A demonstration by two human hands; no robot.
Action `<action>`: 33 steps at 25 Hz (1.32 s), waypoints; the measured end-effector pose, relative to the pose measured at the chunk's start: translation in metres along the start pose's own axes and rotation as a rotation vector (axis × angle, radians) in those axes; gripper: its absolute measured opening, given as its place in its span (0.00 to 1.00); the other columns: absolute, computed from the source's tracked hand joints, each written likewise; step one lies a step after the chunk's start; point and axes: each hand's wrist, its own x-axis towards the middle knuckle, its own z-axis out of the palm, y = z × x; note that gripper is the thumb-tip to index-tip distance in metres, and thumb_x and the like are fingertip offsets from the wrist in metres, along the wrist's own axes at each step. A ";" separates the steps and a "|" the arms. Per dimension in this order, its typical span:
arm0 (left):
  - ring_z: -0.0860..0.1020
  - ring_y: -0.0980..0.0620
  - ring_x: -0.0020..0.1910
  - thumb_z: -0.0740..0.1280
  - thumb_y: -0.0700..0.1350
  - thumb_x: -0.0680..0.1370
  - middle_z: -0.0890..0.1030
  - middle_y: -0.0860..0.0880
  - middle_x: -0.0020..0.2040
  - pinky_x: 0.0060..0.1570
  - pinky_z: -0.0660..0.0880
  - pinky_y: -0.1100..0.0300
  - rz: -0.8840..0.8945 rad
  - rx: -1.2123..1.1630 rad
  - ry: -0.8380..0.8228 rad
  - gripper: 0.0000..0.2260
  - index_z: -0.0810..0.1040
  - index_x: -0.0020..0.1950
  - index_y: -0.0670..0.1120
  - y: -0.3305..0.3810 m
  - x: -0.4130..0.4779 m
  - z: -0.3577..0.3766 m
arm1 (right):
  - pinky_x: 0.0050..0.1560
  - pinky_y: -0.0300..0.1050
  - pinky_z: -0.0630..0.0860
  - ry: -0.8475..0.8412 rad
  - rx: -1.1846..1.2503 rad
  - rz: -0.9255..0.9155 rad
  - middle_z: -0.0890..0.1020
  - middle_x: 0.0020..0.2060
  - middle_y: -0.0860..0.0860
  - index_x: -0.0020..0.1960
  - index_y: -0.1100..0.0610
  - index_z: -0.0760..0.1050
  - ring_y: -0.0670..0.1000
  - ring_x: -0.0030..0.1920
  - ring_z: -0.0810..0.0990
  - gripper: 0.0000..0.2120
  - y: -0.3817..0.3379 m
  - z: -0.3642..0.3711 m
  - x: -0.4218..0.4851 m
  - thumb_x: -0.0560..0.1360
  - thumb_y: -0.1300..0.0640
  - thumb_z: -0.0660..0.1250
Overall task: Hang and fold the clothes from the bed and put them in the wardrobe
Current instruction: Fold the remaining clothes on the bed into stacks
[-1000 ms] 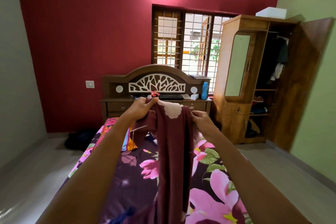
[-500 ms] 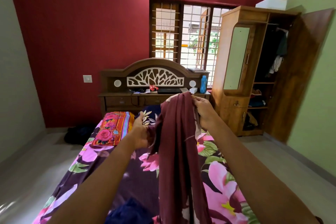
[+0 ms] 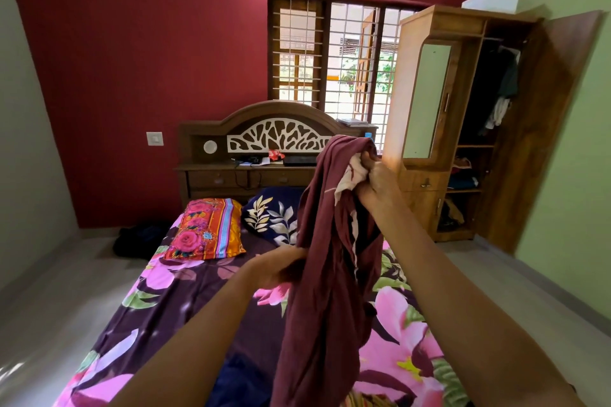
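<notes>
Left grip (image 3: 277, 269): low, against the left edge of the maroon garment (image 3: 324, 291) about halfway down its hang. Fingertips go behind the fabric and are blurred, so I can't tell if it's clamped or just touching.

Right grip (image 3: 377, 182): higher and to the right of the left grip, fingers curled tight round the bunched top of the garment, with a pale patch of the print showing in the fist.

Garment: hangs from the right grip as a twisted column, passes the left grip and runs out of the bottom of the view. It is held over the bed, not lying on it.

Below both grips: bed (image 3: 185, 301) with a dark purple sheet with big pink flowers. Dark blue cloth (image 3: 238, 383) lies on the sheet under the left forearm.

Beyond the left grip: orange floral pillow (image 3: 206, 230), and just beside it a navy leaf-print pillow (image 3: 271, 215), partly behind the garment. Black bag (image 3: 139, 241) on the floor further left.

Behind the pillows: carved wooden headboard (image 3: 281, 139) with small clutter on its ledge.

Beyond the right grip: wardrobe (image 3: 426, 102) with a mirror panel and its right door (image 3: 542, 129) swung open. Hung clothes (image 3: 506, 82) are inside at the top, shelves with folded items below. White box (image 3: 489, 2) on top.

Farthest: barred window (image 3: 330, 53) in the red wall.
</notes>
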 end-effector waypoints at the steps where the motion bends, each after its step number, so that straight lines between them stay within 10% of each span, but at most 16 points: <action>1: 0.81 0.53 0.38 0.64 0.38 0.77 0.83 0.47 0.40 0.40 0.77 0.61 0.013 -0.003 0.025 0.17 0.73 0.64 0.34 0.000 -0.002 0.001 | 0.40 0.44 0.77 0.022 0.013 -0.001 0.74 0.38 0.55 0.47 0.62 0.72 0.51 0.37 0.75 0.09 -0.002 -0.003 0.003 0.80 0.67 0.54; 7: 0.83 0.47 0.40 0.63 0.47 0.78 0.84 0.43 0.44 0.42 0.77 0.55 0.178 -0.528 0.011 0.11 0.84 0.46 0.44 0.017 -0.016 -0.008 | 0.27 0.37 0.75 0.040 0.115 0.142 0.71 0.29 0.50 0.45 0.61 0.70 0.46 0.27 0.71 0.07 -0.008 -0.022 -0.011 0.80 0.62 0.58; 11: 0.82 0.49 0.43 0.63 0.46 0.79 0.84 0.45 0.46 0.45 0.76 0.56 0.273 -0.605 0.080 0.11 0.84 0.45 0.45 0.031 -0.016 -0.013 | 0.39 0.46 0.75 -0.151 -0.777 0.480 0.76 0.36 0.55 0.49 0.63 0.73 0.51 0.36 0.75 0.16 0.009 -0.037 -0.033 0.81 0.50 0.56; 14: 0.80 0.47 0.43 0.63 0.44 0.78 0.82 0.43 0.45 0.44 0.75 0.54 0.219 -0.636 0.165 0.07 0.80 0.48 0.43 0.030 -0.011 -0.013 | 0.41 0.48 0.77 -0.338 -1.101 0.467 0.78 0.40 0.54 0.51 0.61 0.75 0.52 0.39 0.78 0.13 0.024 -0.037 -0.044 0.80 0.51 0.60; 20: 0.77 0.46 0.57 0.63 0.48 0.79 0.78 0.42 0.61 0.57 0.73 0.52 0.219 -0.648 0.236 0.18 0.72 0.66 0.43 0.026 0.002 -0.022 | 0.36 0.45 0.77 -0.177 -1.137 0.487 0.77 0.41 0.51 0.52 0.59 0.76 0.50 0.40 0.78 0.11 0.040 -0.041 -0.044 0.78 0.51 0.65; 27: 0.76 0.46 0.59 0.60 0.47 0.81 0.76 0.42 0.63 0.57 0.74 0.52 0.294 -0.566 0.207 0.17 0.68 0.69 0.48 0.027 0.002 -0.028 | 0.32 0.39 0.72 -0.096 -1.132 0.256 0.77 0.34 0.50 0.39 0.58 0.76 0.47 0.35 0.74 0.07 0.046 -0.030 -0.043 0.72 0.62 0.73; 33: 0.75 0.48 0.48 0.56 0.44 0.83 0.77 0.42 0.58 0.46 0.73 0.56 0.306 -0.419 0.570 0.08 0.70 0.60 0.47 0.029 -0.005 -0.048 | 0.38 0.40 0.72 0.165 -1.302 -0.126 0.76 0.37 0.50 0.46 0.58 0.74 0.51 0.43 0.76 0.06 0.026 -0.041 -0.027 0.74 0.67 0.66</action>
